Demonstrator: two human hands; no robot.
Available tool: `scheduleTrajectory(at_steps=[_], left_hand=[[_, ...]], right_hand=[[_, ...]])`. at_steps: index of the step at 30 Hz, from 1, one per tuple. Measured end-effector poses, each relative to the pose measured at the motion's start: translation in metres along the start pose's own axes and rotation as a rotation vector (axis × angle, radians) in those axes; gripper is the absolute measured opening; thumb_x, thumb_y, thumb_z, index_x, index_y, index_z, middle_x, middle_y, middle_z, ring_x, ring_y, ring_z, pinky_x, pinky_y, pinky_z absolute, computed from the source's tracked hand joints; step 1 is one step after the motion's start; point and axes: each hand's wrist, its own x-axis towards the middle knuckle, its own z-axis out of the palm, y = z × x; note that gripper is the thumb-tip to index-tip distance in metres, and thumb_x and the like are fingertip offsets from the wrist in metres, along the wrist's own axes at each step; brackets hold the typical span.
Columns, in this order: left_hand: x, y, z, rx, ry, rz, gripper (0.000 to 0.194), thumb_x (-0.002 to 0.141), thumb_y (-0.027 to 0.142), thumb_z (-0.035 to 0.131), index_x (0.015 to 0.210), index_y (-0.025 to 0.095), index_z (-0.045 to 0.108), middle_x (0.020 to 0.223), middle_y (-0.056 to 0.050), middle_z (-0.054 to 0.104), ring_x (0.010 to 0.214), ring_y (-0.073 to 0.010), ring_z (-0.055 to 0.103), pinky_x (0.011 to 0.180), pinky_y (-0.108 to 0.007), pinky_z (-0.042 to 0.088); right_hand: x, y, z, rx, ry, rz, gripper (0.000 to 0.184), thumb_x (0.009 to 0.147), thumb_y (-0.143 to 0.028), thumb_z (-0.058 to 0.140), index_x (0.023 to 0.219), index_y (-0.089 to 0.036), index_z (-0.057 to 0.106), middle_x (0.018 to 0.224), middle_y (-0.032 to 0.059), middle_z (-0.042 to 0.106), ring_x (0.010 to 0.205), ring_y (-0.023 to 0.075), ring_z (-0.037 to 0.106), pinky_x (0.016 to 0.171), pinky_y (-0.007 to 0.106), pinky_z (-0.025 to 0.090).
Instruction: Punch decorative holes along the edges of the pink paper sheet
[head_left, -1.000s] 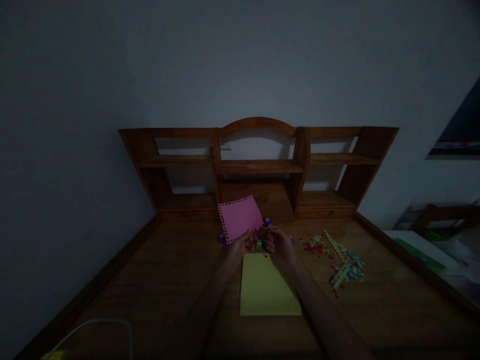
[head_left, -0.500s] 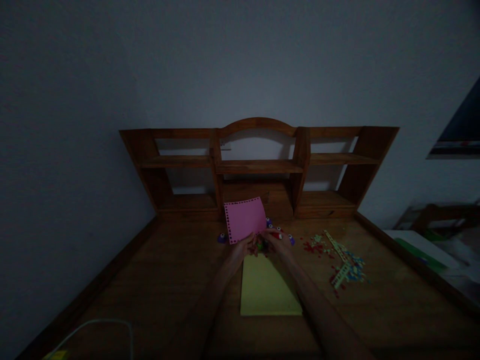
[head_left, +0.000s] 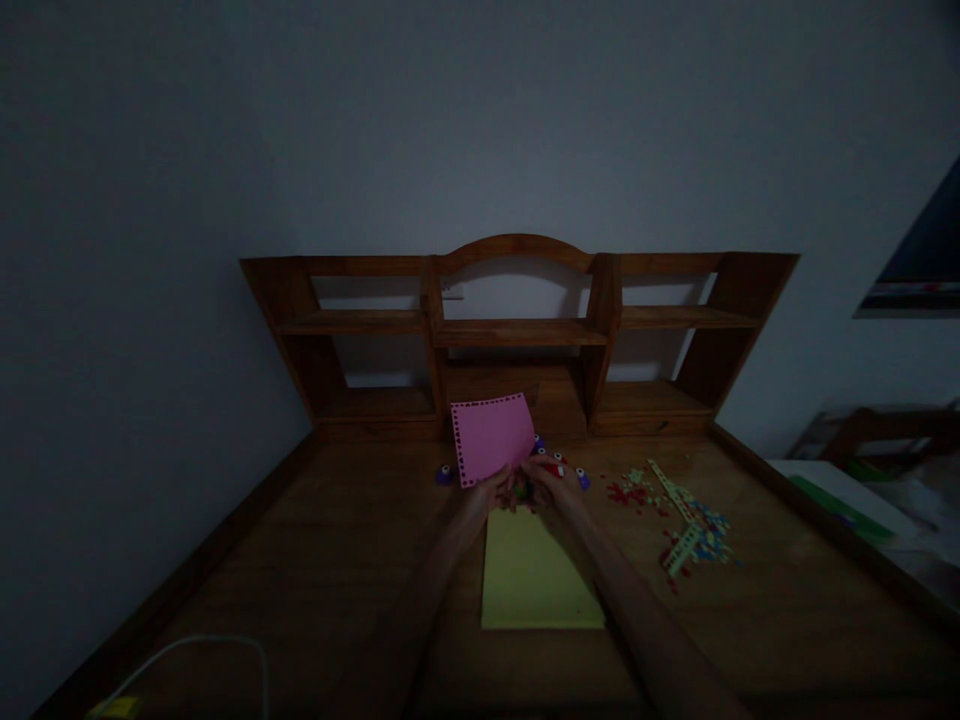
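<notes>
A pink sheet of paper (head_left: 493,440), with a row of small dark cut-outs along its left and top edges, is held tilted up at the middle of the desk. My left hand (head_left: 495,489) pinches its lower edge. Close beside it, the fingers of my right hand (head_left: 551,478) are closed around a small red tool with a white end (head_left: 554,470), at the sheet's lower right corner. Its exact kind is unclear in the dim light. Below both hands lies a yellow pad of paper (head_left: 538,580). Something green shows between the hands, mostly hidden.
Small purple pieces with white round tops, one at the left (head_left: 445,475) and several at the right, stand around the sheet. Loose red, green and blue bits (head_left: 709,530) lie scattered to the right with pale perforated strips (head_left: 681,550). A wooden shelf (head_left: 517,333) stands behind.
The pink sheet has shifted very slightly to the right. Both hands keep nearly the same place and grip.
</notes>
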Motion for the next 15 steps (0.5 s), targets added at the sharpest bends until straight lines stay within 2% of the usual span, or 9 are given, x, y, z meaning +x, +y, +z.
scheduleTrajectory(at_steps=[3,7,15], left_hand=[[0.001,0.002,0.003,-0.004,-0.045,0.001,0.038,0.071,0.050,0.075,0.076,0.014,0.065,0.062,-0.004,0.062,0.051,-0.0144,0.056,0.048,-0.026,0.040],[-0.007,0.008,0.005,0.014,-0.060,0.024,0.037,0.073,0.048,0.074,0.077,0.012,0.066,0.066,-0.006,0.064,0.051,-0.0134,0.055,0.051,-0.026,0.042],[-0.013,0.004,0.000,0.068,-0.077,0.042,0.047,0.076,0.058,0.068,0.087,0.013,0.067,0.071,-0.006,0.064,0.054,-0.0130,0.056,0.054,-0.026,0.043]], right_hand=[[-0.002,-0.002,0.002,0.021,-0.004,0.004,0.027,0.069,-0.043,0.080,0.076,-0.019,0.068,0.050,-0.0040,0.058,0.033,0.0069,0.035,0.033,0.022,0.031],[-0.004,-0.002,0.003,0.027,-0.020,-0.005,0.025,0.071,-0.041,0.079,0.075,-0.019,0.067,0.050,-0.0042,0.057,0.035,0.0065,0.036,0.034,0.021,0.030],[-0.004,-0.003,0.005,0.006,-0.034,-0.001,0.025,0.068,-0.039,0.081,0.072,-0.019,0.067,0.051,-0.0029,0.058,0.035,0.0063,0.038,0.033,0.020,0.029]])
